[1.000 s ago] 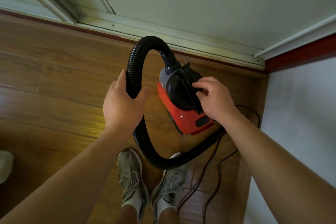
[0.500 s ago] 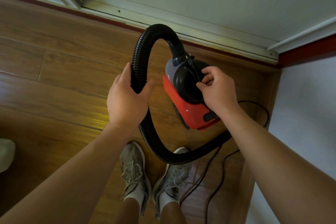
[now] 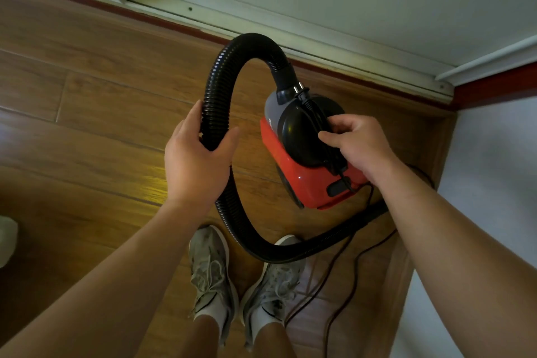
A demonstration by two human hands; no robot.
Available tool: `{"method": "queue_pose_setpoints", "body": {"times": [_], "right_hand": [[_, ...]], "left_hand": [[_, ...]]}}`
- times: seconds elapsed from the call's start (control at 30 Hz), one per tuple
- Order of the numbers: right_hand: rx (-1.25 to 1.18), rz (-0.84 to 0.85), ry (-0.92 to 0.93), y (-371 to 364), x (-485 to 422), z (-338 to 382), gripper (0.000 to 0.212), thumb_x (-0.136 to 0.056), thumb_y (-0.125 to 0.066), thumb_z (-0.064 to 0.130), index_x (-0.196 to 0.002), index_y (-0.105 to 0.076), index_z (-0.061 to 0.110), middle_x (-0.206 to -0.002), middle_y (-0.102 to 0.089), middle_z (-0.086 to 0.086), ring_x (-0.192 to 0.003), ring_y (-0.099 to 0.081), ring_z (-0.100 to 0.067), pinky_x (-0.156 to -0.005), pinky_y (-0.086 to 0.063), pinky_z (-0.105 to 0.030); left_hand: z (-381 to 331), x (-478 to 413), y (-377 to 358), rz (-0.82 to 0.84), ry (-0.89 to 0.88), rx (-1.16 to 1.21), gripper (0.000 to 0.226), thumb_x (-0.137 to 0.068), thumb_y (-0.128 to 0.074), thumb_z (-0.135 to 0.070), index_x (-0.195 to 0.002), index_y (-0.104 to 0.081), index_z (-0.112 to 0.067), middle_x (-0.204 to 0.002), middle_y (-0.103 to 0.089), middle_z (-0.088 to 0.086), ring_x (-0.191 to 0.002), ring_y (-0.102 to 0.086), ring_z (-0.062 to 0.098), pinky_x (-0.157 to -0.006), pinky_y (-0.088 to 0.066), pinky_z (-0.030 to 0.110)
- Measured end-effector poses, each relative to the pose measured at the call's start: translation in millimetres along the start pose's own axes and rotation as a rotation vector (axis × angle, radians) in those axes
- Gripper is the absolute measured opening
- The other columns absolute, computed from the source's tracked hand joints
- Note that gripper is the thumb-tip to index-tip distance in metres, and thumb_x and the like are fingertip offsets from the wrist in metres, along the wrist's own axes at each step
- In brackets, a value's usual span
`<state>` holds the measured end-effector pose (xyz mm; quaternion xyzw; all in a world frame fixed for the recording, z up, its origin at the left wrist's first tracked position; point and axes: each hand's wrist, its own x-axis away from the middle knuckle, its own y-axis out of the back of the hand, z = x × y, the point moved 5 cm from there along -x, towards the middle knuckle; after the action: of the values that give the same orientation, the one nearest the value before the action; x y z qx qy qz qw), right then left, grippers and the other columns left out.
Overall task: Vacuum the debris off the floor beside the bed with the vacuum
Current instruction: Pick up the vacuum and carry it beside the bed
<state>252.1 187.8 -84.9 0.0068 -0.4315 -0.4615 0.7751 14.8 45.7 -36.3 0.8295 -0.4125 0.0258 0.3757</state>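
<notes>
A small red and black canister vacuum [image 3: 305, 180] hangs above the wooden floor, right of centre. My right hand [image 3: 356, 144] is shut on its black top handle. A ribbed black hose [image 3: 223, 75] arcs up from the vacuum's front, curves down and loops back under the canister. My left hand [image 3: 197, 160] is wrapped around the hose's left side. The hose's far end is hidden behind my right forearm. No debris shows on the visible floor.
My two grey sneakers [image 3: 212, 273] stand on the wood floor [image 3: 87, 131] below the hose loop. A thin power cord [image 3: 343, 279] trails on the floor at the right. A sliding-door track [image 3: 261, 26] runs along the top; a white surface [image 3: 491, 171] fills the right side.
The view has shifted slightly and both hands with the vacuum and hose sit a little higher in frame. My right hand's fingers have curled tighter around the handle.
</notes>
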Motion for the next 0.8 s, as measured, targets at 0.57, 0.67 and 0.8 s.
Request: {"method": "queue_pose_setpoints", "body": {"times": [0.57,0.67,0.8], "right_hand": [[-0.010,0.076,-0.014,-25,18,5,0.018,-0.100,-0.057,0.016,-0.097,-0.075,0.018,-0.076,-0.069,-0.007,-0.066,-0.066,-0.019,-0.072,-0.057,-0.035],[0.032,0.052,0.011,-27,30,17,0.020,-0.100,-0.058,0.018,-0.092,-0.075,0.024,-0.074,-0.071,-0.003,-0.064,-0.067,-0.015,-0.068,-0.057,-0.030],[0.051,0.042,0.022,-26,50,43,0.020,-0.100,-0.058,0.019,-0.089,-0.075,0.022,-0.074,-0.071,-0.005,-0.063,-0.067,-0.015,-0.065,-0.055,-0.027]], "left_hand": [[4,17,24,-0.018,0.086,0.175,0.037,-0.093,-0.070,-0.032,-0.128,-0.060,-0.039,-0.083,-0.066,-0.011,-0.063,-0.060,0.002,-0.058,-0.056,0.025],[1,22,41,-0.020,0.080,0.190,0.027,-0.093,-0.070,-0.031,-0.116,-0.063,-0.042,-0.079,-0.064,-0.003,-0.062,-0.060,0.010,-0.060,-0.057,0.036],[-9,25,66,-0.044,0.083,0.218,0.025,-0.093,-0.069,-0.030,-0.116,-0.065,-0.039,-0.075,-0.064,-0.004,-0.059,-0.059,0.008,-0.055,-0.055,0.026]]}}
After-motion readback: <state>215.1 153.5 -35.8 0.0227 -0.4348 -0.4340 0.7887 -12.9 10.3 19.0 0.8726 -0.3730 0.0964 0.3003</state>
